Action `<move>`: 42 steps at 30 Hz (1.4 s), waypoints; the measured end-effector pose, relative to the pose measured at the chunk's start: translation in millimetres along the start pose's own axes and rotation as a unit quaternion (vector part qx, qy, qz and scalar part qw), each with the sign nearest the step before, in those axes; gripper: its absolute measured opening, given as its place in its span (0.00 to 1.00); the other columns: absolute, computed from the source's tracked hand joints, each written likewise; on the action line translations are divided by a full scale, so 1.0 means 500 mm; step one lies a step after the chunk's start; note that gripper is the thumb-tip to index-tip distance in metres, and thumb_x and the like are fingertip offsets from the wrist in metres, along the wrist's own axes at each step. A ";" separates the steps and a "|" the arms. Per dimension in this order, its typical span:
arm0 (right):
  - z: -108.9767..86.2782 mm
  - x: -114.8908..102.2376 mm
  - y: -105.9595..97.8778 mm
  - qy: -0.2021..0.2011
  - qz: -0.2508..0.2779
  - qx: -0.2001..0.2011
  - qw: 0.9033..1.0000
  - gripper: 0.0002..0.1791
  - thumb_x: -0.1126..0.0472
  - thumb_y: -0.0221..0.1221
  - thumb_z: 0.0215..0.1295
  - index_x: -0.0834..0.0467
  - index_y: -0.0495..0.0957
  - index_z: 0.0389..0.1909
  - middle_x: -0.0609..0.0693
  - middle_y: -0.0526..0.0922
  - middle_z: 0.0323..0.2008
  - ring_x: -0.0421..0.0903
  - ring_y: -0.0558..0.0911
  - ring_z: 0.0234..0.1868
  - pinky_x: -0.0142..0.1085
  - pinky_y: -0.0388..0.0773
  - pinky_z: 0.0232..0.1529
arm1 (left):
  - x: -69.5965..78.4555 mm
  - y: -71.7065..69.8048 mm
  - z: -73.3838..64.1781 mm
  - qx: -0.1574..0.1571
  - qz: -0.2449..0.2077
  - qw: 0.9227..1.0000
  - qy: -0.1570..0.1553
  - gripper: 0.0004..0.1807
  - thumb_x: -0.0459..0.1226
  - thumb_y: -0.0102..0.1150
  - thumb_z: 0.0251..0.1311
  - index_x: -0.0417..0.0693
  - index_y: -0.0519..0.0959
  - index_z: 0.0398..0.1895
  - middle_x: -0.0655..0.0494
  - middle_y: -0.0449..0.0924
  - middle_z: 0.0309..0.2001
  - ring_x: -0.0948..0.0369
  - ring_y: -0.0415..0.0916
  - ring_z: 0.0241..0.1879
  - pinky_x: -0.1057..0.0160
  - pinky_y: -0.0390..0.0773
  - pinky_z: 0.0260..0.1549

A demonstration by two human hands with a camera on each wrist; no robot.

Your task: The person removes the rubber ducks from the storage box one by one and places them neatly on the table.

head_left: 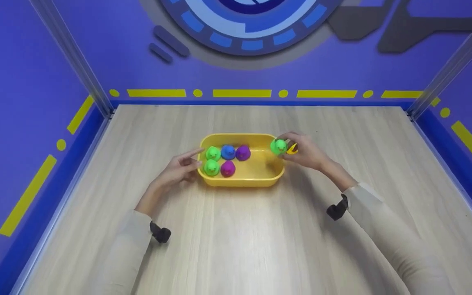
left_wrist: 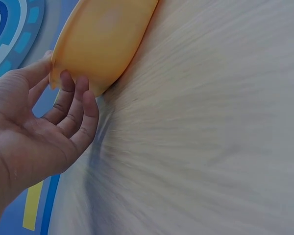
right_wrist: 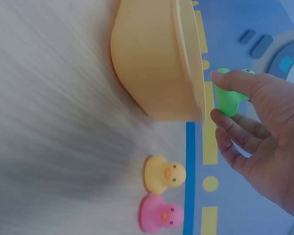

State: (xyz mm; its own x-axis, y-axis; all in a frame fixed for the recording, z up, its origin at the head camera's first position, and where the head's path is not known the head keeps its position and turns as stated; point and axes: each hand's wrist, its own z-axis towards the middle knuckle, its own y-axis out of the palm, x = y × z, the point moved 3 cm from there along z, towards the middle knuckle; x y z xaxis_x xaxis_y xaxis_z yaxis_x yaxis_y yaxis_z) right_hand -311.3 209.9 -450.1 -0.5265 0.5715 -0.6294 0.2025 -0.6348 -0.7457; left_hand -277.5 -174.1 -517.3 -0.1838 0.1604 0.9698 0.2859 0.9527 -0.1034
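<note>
My right hand (head_left: 305, 151) pinches a green rubber duck (head_left: 279, 146) over the right end of a yellow tub (head_left: 244, 182). In the right wrist view the duck (right_wrist: 228, 100) sits between thumb and fingers, above the rim. At the tub's left end, my left hand (head_left: 177, 170) rests its fingertips by the rim, fingers loosely bent against the outside wall, as the left wrist view shows. Inside the tub's left half lie two green ducks (head_left: 212, 167), a blue duck (head_left: 228, 152) and two purple ducks (head_left: 243, 153).
Right of the tub, a yellow duck (right_wrist: 161, 175) and a pink duck (right_wrist: 159, 214) stand side by side on the wooden table (head_left: 236, 237). In the head view my right hand partly covers the yellow one and hides the pink one. Blue-purple panels (head_left: 244, 78) enclose the back and sides.
</note>
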 end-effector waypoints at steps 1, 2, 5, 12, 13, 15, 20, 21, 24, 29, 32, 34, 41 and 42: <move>0.001 0.002 -0.004 -0.003 0.001 0.005 1.000 0.25 0.69 0.73 0.56 0.65 0.80 0.56 0.62 0.84 0.50 0.57 0.85 0.43 0.56 0.85 0.45 | 0.003 -0.003 0.002 0.001 0.001 1.000 0.001 0.30 0.35 0.58 0.72 0.52 0.67 0.76 0.48 0.81 0.48 0.59 0.78 0.36 0.66 0.83 0.31; 0.001 0.005 -0.007 -0.004 0.003 0.010 1.000 0.25 0.69 0.72 0.56 0.65 0.80 0.56 0.62 0.84 0.50 0.57 0.85 0.42 0.55 0.85 0.45 | 0.006 -0.005 0.004 0.000 0.004 1.000 0.000 0.30 0.36 0.58 0.72 0.52 0.67 0.76 0.48 0.81 0.48 0.59 0.79 0.36 0.66 0.83 0.31; -0.003 0.016 -0.018 0.005 0.013 0.019 1.000 0.25 0.70 0.72 0.56 0.65 0.80 0.56 0.62 0.83 0.51 0.56 0.84 0.42 0.54 0.85 0.45 | 0.007 -0.007 0.008 -0.004 0.010 1.000 -0.002 0.31 0.37 0.59 0.72 0.53 0.66 0.76 0.48 0.81 0.48 0.58 0.78 0.36 0.66 0.83 0.32; -0.012 0.032 -0.033 0.032 0.016 0.037 0.999 0.27 0.68 0.73 0.56 0.65 0.79 0.58 0.62 0.82 0.52 0.57 0.85 0.46 0.49 0.84 0.48 | 0.001 -0.007 0.003 0.001 0.012 1.000 -0.001 0.30 0.36 0.59 0.72 0.53 0.67 0.76 0.53 0.78 0.44 0.59 0.75 0.34 0.66 0.81 0.31; -0.010 0.034 -0.034 0.034 0.016 0.040 0.999 0.27 0.68 0.73 0.56 0.65 0.79 0.58 0.63 0.82 0.53 0.57 0.85 0.46 0.50 0.84 0.48 | 0.002 -0.009 0.001 0.002 0.015 1.000 0.001 0.30 0.36 0.59 0.72 0.53 0.67 0.76 0.53 0.77 0.43 0.58 0.75 0.34 0.66 0.81 0.31; -0.007 0.039 -0.035 0.039 0.021 0.041 0.998 0.27 0.67 0.73 0.58 0.65 0.78 0.59 0.63 0.82 0.54 0.57 0.84 0.47 0.53 0.84 0.51 | 0.004 -0.012 -0.004 0.005 0.017 1.000 0.002 0.30 0.36 0.59 0.72 0.53 0.68 0.76 0.52 0.77 0.43 0.58 0.75 0.34 0.66 0.81 0.31; -0.013 0.058 -0.046 0.053 0.030 0.049 0.997 0.27 0.67 0.73 0.58 0.66 0.78 0.59 0.63 0.82 0.54 0.58 0.84 0.47 0.58 0.83 0.51 | 0.004 -0.010 -0.006 0.000 0.025 1.000 0.003 0.30 0.37 0.60 0.72 0.53 0.68 0.76 0.51 0.77 0.43 0.57 0.75 0.34 0.66 0.80 0.31; -0.015 0.062 -0.050 0.053 0.027 0.051 0.997 0.27 0.67 0.73 0.58 0.66 0.79 0.59 0.63 0.82 0.54 0.57 0.85 0.46 0.57 0.83 0.51 | 0.003 -0.008 -0.006 -0.001 0.027 1.000 0.003 0.30 0.37 0.59 0.72 0.53 0.67 0.76 0.51 0.77 0.43 0.57 0.75 0.34 0.65 0.80 0.31; -0.020 0.073 -0.060 0.051 0.022 0.059 0.997 0.27 0.68 0.73 0.57 0.66 0.79 0.58 0.63 0.83 0.54 0.58 0.85 0.45 0.51 0.85 0.48 | 0.003 -0.005 -0.003 0.000 0.026 1.000 0.003 0.30 0.36 0.59 0.72 0.53 0.67 0.76 0.50 0.78 0.44 0.57 0.76 0.34 0.65 0.81 0.31; -0.028 0.092 -0.077 0.054 0.023 0.077 0.995 0.25 0.70 0.73 0.56 0.66 0.80 0.57 0.63 0.84 0.52 0.57 0.85 0.44 0.32 0.83 0.44 | 0.001 -0.003 0.003 -0.004 0.019 1.000 0.000 0.30 0.36 0.59 0.72 0.52 0.67 0.76 0.53 0.79 0.43 0.57 0.78 0.36 0.65 0.82 0.33; -0.035 0.101 -0.084 0.056 0.023 0.084 0.995 0.25 0.70 0.72 0.57 0.66 0.80 0.56 0.63 0.84 0.51 0.57 0.85 0.43 0.28 0.81 0.43 | 0.002 -0.004 0.004 -0.002 0.018 1.000 -0.001 0.30 0.37 0.60 0.72 0.52 0.68 0.76 0.55 0.79 0.43 0.57 0.78 0.36 0.65 0.82 0.33; -0.042 0.107 -0.089 0.056 0.019 0.089 0.994 0.25 0.69 0.73 0.57 0.66 0.80 0.56 0.63 0.85 0.51 0.57 0.85 0.43 0.26 0.80 0.42 | 0.003 -0.005 0.003 -0.001 0.019 1.000 0.000 0.30 0.37 0.60 0.72 0.52 0.68 0.76 0.54 0.79 0.43 0.57 0.78 0.36 0.65 0.82 0.33; -0.073 0.132 -0.112 0.055 -0.004 0.110 0.992 0.26 0.71 0.74 0.54 0.66 0.81 0.55 0.63 0.86 0.49 0.58 0.86 0.40 0.25 0.81 0.40 | 0.001 -0.007 0.002 -0.004 0.029 1.000 0.007 0.30 0.38 0.59 0.72 0.51 0.67 0.76 0.50 0.79 0.45 0.56 0.78 0.36 0.64 0.83 0.34; -0.078 0.135 -0.115 0.054 -0.009 0.112 0.992 0.26 0.71 0.74 0.54 0.66 0.81 0.55 0.63 0.86 0.49 0.57 0.86 0.40 0.26 0.81 0.39 | 0.000 -0.008 0.003 -0.003 0.032 0.999 0.007 0.30 0.38 0.59 0.73 0.51 0.67 0.76 0.50 0.79 0.45 0.57 0.78 0.36 0.64 0.83 0.34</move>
State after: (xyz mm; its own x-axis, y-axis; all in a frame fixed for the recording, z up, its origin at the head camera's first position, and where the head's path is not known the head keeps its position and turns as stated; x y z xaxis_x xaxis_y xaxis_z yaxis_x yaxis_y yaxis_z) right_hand -326.5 305.3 -458.2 -0.4335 0.6285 -0.6458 -0.0009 -0.7169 -0.6972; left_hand -279.8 -177.5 -517.3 -0.1521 0.2166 0.9643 0.3023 0.9391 -0.1632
